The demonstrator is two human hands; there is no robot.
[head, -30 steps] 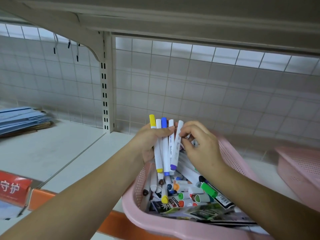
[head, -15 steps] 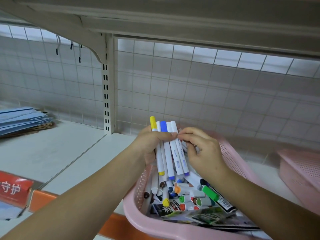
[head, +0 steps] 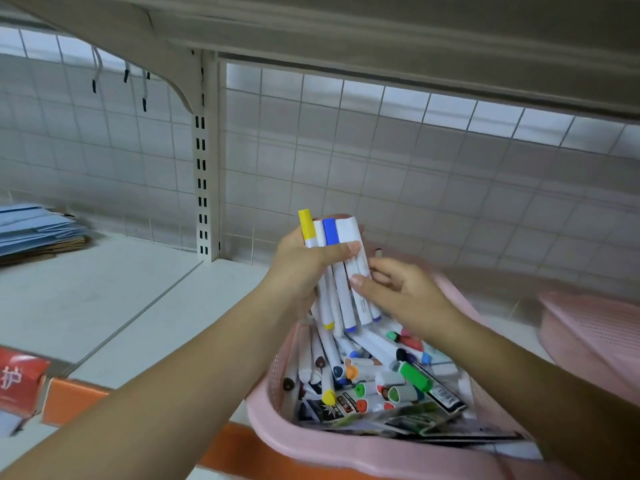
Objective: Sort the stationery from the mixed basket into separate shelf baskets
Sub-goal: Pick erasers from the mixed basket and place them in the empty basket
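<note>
left hand [head: 304, 268] grips markers [head: 341, 292], right hand [head: 412, 299] touching them, above pink basket [head: 311, 441]; folders [head: 34, 226] left.

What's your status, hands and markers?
Left hand grips marker bundle over mixed basket. Right hand touches bundle, fingers loose. Second pink basket at right; no obstruction seen.

Perforated pink plastic basket [head: 273, 368], smooth white plastic markers [head: 341, 289], matt metal shelf [head: 104, 306]
</note>
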